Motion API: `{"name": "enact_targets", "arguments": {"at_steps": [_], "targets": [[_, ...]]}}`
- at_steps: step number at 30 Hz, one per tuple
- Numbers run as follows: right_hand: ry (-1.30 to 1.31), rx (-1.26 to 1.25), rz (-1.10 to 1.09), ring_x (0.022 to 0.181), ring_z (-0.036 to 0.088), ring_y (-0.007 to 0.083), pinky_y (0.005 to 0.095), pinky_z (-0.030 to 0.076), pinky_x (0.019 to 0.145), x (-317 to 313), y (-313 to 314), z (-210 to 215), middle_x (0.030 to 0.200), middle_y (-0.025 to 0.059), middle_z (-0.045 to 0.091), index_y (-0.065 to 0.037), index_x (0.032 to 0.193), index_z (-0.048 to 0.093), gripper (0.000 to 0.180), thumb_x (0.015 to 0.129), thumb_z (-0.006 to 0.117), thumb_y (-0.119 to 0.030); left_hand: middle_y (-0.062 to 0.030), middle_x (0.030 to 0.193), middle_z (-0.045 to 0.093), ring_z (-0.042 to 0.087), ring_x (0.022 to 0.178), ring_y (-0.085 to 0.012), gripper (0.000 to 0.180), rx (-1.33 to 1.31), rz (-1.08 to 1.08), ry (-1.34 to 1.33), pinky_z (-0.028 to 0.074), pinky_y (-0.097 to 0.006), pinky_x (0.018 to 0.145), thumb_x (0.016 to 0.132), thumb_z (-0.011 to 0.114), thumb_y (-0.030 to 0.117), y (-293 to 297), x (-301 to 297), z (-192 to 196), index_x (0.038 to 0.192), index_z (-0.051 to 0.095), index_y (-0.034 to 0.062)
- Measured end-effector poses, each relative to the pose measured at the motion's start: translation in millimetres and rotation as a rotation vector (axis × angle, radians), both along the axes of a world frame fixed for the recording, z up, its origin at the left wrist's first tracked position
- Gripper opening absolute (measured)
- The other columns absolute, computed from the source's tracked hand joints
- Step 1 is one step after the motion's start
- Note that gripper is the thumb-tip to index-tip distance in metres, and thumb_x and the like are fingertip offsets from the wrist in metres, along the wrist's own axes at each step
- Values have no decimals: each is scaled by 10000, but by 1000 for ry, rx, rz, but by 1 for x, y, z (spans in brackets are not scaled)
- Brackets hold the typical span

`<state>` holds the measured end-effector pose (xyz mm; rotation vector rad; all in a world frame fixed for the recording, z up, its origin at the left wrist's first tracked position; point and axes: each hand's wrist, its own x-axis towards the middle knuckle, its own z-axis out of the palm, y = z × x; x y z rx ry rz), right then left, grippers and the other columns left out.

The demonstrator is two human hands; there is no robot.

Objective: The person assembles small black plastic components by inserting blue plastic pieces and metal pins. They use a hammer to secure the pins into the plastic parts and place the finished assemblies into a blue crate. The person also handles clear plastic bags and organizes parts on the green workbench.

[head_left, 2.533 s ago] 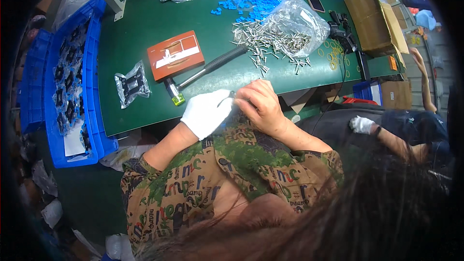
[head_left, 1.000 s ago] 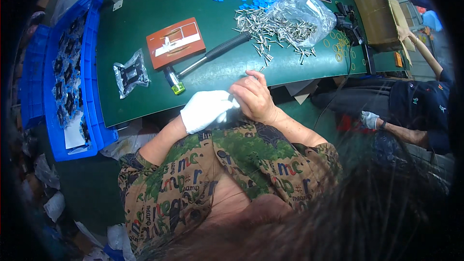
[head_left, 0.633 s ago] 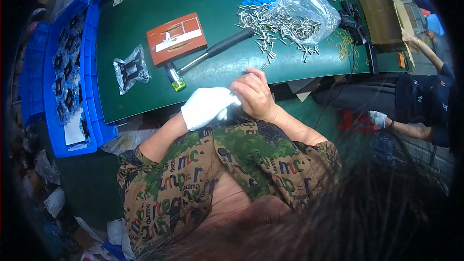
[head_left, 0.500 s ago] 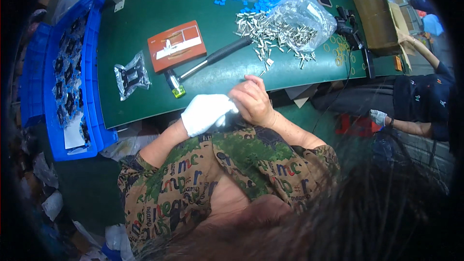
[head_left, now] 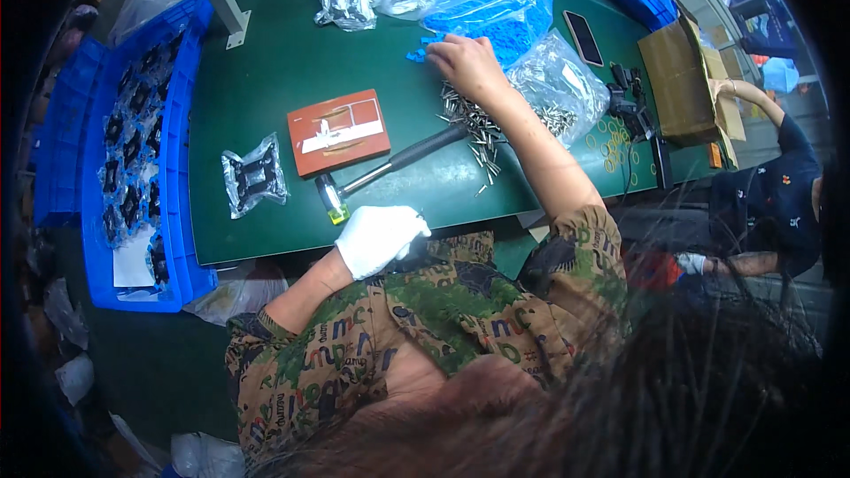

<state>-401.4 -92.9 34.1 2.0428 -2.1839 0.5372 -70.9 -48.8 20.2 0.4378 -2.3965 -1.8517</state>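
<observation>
My left hand, in a white glove, is closed near my lap at the table's front edge. What it grips is hidden; something dark shows beside its fingers. Across the table reaches my bare right hand, its fingers bent down at the edge of the small blue pieces; any piece between the fingertips is too small to make out. Under that forearm lies a heap of small silver metal pins. A mallet with a black grip and a yellow-green face lies between my hands, touching or close to a red-brown box.
A black part in a clear bag lies at the left, beside blue crates of similar bagged parts. Plastic bags, a phone, yellow rings and a cardboard box occupy the far and right sides. A co-worker's arm reaches into the cardboard box.
My right hand has left my left hand and moved forward across the table to the blue pieces. My left hand stays low and closed. The view has shifted slightly.
</observation>
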Motion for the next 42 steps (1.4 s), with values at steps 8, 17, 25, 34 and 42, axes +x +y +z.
{"name": "enact_targets", "arguments": {"at_steps": [8,17,25,34,42], "targets": [[232,170,168,1063,667,265,463,443,927,-9,-24,-12,1034,40,686,-169,1110,759,221,971,675,-319,-52,813,686,614,639,-95,285,29,-62,-47,486,-274,590,1037,569,221,-14,3,13,1007,760,12],[61,294,337,968,710,347,471,546,851,-2,-29,12,1016,144,732,-88,1067,770,284,997,642,-332,-53,774,661,605,633,-106,195,144,-35,27,481,-275,571,1017,622,146,-8,12,3,989,748,-1],[-782,425,419,961,703,321,420,551,874,120,126,54,998,140,717,-37,1116,722,253,1024,654,-262,-114,702,661,660,634,-329,184,-684,96,180,531,-454,583,976,617,257,0,24,-6,875,677,116],[-717,354,353,945,686,357,442,535,845,144,177,27,967,154,710,-19,1008,699,304,1042,608,-307,-135,761,683,673,678,-356,250,-421,-73,-3,542,-469,614,1008,588,307,17,22,5,874,668,111],[-806,554,228,942,667,414,482,519,821,137,191,48,933,212,671,1,1028,650,352,1089,518,-319,-115,812,706,688,715,-347,233,-350,-147,-83,554,-455,641,1016,574,312,18,19,15,937,698,132]]}}
